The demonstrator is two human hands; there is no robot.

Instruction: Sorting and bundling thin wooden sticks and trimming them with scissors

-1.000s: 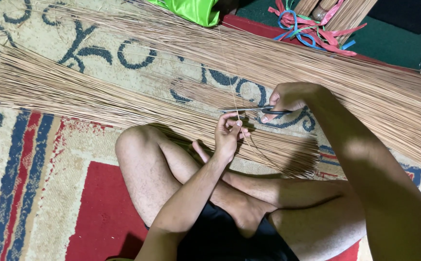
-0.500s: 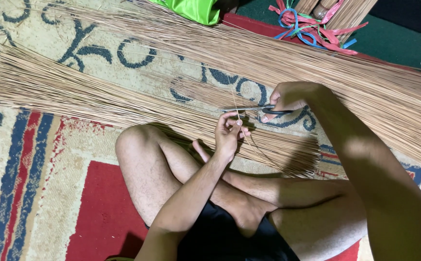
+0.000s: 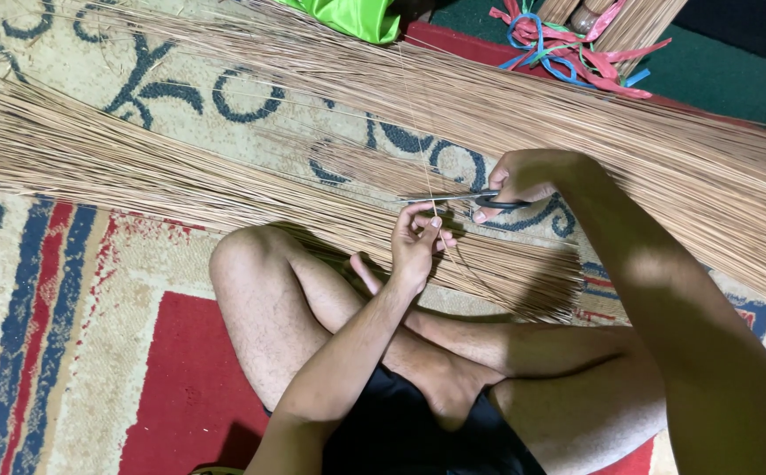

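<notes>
Only one angle to go on, the head camera looking straight down, so here's what I get from it.

The person is sitting cross-legged on a patterned rug [image 3: 66, 352] with two long heaps of thin tan sticks [image 3: 181, 167] fanned out in front of the knees. The left hand [image 3: 416, 242] has its fingertips pressed together, pinching a single thin stick [image 3: 424, 132] that runs up and away over the heap. The right hand [image 3: 524, 176] is wrapped around a small pair of scissors [image 3: 453, 198], with the blades pointing left and meeting that stick just above the pinching fingers. I honestly can't tell if the blades are apart or already closed.

What bugs me is how close the blade tips sit to the left thumb and forefinger. They're practically touching. If the stick flexes or slides in that pinch, I reckon the cut could land on skin rather than stick. The stick is so thin and springy that it might also just bend away from the blades and get chewed instead of cut clean.

Bare knees sit right under the work too, so a dropped pair of scissors wouldn't have far to go.

There's a bundle tied with coloured ribbon [image 3: 568, 44] and some green cloth [image 3: 348, 16] at the far edge, well clear of the hands.
</notes>
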